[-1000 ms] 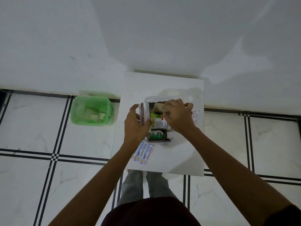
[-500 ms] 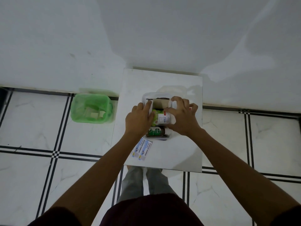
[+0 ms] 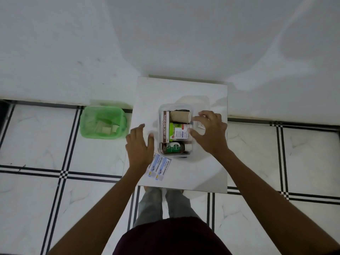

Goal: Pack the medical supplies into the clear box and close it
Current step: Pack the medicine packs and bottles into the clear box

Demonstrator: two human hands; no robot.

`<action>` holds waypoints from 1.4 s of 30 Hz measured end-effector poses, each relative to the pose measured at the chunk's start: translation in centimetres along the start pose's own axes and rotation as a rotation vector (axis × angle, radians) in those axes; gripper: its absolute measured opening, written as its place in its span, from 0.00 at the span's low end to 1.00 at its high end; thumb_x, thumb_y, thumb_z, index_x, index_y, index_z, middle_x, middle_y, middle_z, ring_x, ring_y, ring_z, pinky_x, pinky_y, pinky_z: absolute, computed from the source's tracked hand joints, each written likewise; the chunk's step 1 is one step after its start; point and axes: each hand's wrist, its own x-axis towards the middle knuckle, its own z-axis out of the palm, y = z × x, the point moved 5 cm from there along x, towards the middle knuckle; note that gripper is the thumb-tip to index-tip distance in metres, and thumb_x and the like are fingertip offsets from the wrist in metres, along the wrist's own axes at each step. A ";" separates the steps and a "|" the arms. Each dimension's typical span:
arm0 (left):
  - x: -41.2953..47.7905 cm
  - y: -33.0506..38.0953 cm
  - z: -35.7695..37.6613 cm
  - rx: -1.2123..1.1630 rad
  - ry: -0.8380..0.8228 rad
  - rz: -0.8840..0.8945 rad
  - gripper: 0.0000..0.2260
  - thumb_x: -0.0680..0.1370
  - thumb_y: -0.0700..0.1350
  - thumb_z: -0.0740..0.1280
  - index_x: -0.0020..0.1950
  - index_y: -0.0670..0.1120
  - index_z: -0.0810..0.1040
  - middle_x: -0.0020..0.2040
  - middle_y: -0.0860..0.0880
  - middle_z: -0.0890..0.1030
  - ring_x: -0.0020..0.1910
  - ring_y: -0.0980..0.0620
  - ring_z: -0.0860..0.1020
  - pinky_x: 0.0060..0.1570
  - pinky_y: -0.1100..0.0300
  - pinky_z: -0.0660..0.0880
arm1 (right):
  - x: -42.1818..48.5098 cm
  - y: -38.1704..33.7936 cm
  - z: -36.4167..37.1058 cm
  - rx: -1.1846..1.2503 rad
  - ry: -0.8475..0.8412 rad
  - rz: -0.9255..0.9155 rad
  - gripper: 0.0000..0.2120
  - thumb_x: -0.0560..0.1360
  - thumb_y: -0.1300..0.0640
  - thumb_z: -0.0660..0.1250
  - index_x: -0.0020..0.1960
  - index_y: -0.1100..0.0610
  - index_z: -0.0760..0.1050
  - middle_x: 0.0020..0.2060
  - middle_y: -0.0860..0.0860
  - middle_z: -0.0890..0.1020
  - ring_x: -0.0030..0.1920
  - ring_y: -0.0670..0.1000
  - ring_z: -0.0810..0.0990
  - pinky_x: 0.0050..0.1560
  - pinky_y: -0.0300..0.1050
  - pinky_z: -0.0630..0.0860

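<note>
Clear box (image 3: 160,115) — Dettol bottle (image 3: 172,148) | Povidone-Iodine Ointment carton (image 3: 166,126) | both hands' grip spread, empty

left hand (image 3: 140,144) hides part of the bandage strips (image 3: 159,167); right hand (image 3: 210,133) covers a small packet (image 3: 201,124).

Light is dim and cool, greyish overall. Soft shadows fall on the wall (image 3: 184,43) beyond the right hand (image 3: 211,133). Faint glare marks the tabletop (image 3: 202,173) near it. Wide-angle distortion bends floor lines at the edges.
</note>
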 end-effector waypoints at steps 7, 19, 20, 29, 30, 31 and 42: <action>-4.4 -3.5 2.2 0.161 -0.391 -0.300 0.46 0.63 0.62 0.75 0.72 0.45 0.58 0.68 0.42 0.65 0.67 0.40 0.65 0.59 0.38 0.69 | -0.6 7.7 0.3 0.288 0.194 0.737 0.22 0.67 0.55 0.76 0.58 0.60 0.76 0.56 0.59 0.77 0.57 0.59 0.75 0.49 0.46 0.71; -4.4 -5.0 5.3 0.075 -0.354 -0.328 0.35 0.60 0.49 0.81 0.58 0.42 0.66 0.53 0.44 0.73 0.54 0.45 0.73 0.52 0.49 0.77 | 2.3 10.0 3.7 0.011 -0.052 0.645 0.34 0.66 0.49 0.77 0.66 0.58 0.66 0.65 0.59 0.68 0.65 0.61 0.64 0.57 0.60 0.71; -4.2 -5.2 5.4 0.047 -0.373 -0.327 0.32 0.61 0.48 0.81 0.56 0.42 0.68 0.51 0.45 0.74 0.52 0.45 0.74 0.48 0.55 0.77 | 2.7 9.9 4.1 -0.066 -0.086 0.543 0.33 0.67 0.49 0.76 0.67 0.56 0.66 0.66 0.58 0.67 0.66 0.61 0.63 0.56 0.60 0.72; -4.1 -5.7 4.9 -0.012 -0.328 -0.346 0.09 0.70 0.36 0.71 0.48 0.38 0.75 0.44 0.44 0.77 0.42 0.47 0.76 0.31 0.69 0.64 | 4.4 11.0 5.5 -0.007 -0.218 0.327 0.24 0.64 0.55 0.78 0.54 0.63 0.74 0.49 0.63 0.78 0.51 0.63 0.76 0.44 0.49 0.70; -4.1 -5.5 4.6 -0.037 -0.313 -0.349 0.06 0.73 0.35 0.67 0.49 0.37 0.76 0.44 0.44 0.78 0.40 0.49 0.76 0.31 0.71 0.65 | 4.4 11.3 5.4 0.056 -0.197 0.353 0.18 0.64 0.57 0.78 0.49 0.63 0.76 0.45 0.62 0.80 0.46 0.62 0.78 0.41 0.47 0.70; -4.1 -5.3 4.1 -0.058 -0.288 -0.347 0.06 0.74 0.35 0.65 0.51 0.37 0.77 0.44 0.44 0.79 0.39 0.51 0.75 0.31 0.72 0.65 | 4.3 11.3 5.2 0.107 -0.176 0.381 0.12 0.66 0.59 0.76 0.45 0.62 0.77 0.42 0.61 0.81 0.44 0.61 0.79 0.39 0.44 0.69; -3.5 -1.9 -5.4 -0.369 0.051 -0.254 0.05 0.79 0.44 0.63 0.48 0.44 0.76 0.40 0.48 0.79 0.42 0.47 0.79 0.39 0.55 0.76 | 1.0 6.0 -2.4 0.776 -0.069 0.566 0.05 0.72 0.63 0.70 0.45 0.56 0.75 0.40 0.55 0.83 0.43 0.59 0.83 0.45 0.57 0.80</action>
